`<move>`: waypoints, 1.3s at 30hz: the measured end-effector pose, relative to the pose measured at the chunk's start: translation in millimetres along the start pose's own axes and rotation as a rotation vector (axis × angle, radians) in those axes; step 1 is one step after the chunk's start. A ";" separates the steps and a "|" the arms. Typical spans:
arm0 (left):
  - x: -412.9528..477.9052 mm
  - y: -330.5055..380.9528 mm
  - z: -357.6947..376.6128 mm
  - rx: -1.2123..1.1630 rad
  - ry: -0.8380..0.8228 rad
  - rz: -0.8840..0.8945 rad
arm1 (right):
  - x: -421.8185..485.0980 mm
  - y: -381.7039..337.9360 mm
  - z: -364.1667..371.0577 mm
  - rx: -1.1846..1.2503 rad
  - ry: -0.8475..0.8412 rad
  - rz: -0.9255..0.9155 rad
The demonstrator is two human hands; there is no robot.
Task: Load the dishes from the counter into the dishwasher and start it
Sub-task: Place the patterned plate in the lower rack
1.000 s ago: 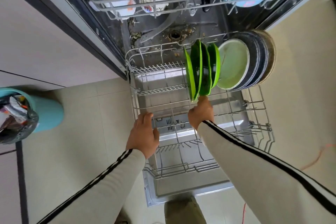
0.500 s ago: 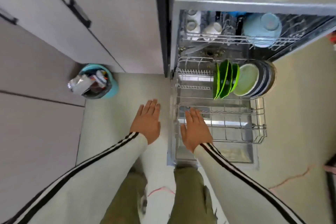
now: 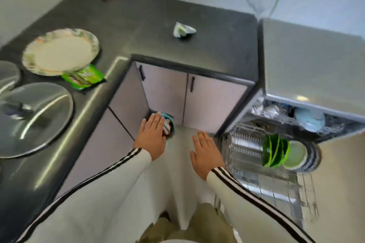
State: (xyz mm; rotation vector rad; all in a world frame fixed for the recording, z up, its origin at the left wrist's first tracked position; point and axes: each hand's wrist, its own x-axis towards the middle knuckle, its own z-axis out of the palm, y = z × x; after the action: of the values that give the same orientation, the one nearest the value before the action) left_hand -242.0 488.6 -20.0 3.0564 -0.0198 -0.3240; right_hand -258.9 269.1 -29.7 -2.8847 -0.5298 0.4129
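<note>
Dishwasher (image 3: 308, 61) stands open just right of the right hand (image 3: 206, 154), with its lower rack (image 3: 246, 144) pulled out over the floor. In that rack, right of the hand, green plates (image 3: 273, 153) stand on edge, then a pale plate (image 3: 296, 157) and dark plates (image 3: 314, 157) stacked close behind it. Up past them, the upper rack holds white cups (image 3: 264, 109) and a blue bowl (image 3: 310, 120), all rather blurred.

Both hands are empty, flat, with fingers straight and together, palms down above the floor and a little apart. The left hand (image 3: 153, 138) covers part of a teal bin (image 3: 170, 123) at the foot of the cabinets.

Well to the left of the left hand runs the dark counter (image 3: 138, 25). On it a patterned plate (image 3: 59, 51) lies flat, its near rim resting on a green packet (image 3: 84, 77). Nearer along the counter lies a large steel lid (image 3: 33, 118), with another at the frame's edge. Far beyond both hands a crumpled wrapper (image 3: 183, 30) sits on the counter.
</note>
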 end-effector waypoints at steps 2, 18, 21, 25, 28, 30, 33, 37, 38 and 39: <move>8.6 -32.0 -25.4 -0.017 0.067 -0.062 | 33.9 -28.5 -19.0 -0.039 0.047 -0.087; 88.5 -223.0 -90.1 -0.160 0.257 -0.657 | 324.9 -208.8 -100.6 -0.076 0.128 -0.682; 100.6 -243.6 -95.7 -0.172 0.252 -0.723 | 373.4 -236.0 -109.5 0.015 0.051 -0.677; 117.5 -260.9 -98.3 -0.191 0.220 -0.774 | 426.0 -274.3 -120.4 0.431 -0.092 -0.361; 135.0 -267.8 -93.3 -0.178 0.190 -0.726 | 462.7 -302.0 -125.5 0.590 -0.150 -0.126; 146.0 -268.0 -89.0 -0.165 0.162 -0.677 | 481.5 -319.4 -124.7 0.622 -0.193 -0.006; 159.0 -270.0 -85.6 -0.143 0.129 -0.663 | 503.4 -339.2 -118.3 0.617 -0.216 0.148; 166.9 -279.3 -83.7 -0.136 0.109 -0.703 | 520.7 -354.1 -116.1 0.661 -0.247 0.272; 167.1 -281.5 -83.6 -0.135 0.109 -0.718 | 524.0 -356.1 -115.5 0.677 -0.258 0.296; 167.2 -283.6 -83.6 -0.129 0.110 -0.730 | 526.3 -357.4 -115.4 0.706 -0.267 0.314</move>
State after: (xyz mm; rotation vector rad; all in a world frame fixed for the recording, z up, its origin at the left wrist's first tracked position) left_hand -59.5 773.8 7.1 2.8226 1.0821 -0.1734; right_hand 133.9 778.6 34.4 -2.2271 0.0528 0.8415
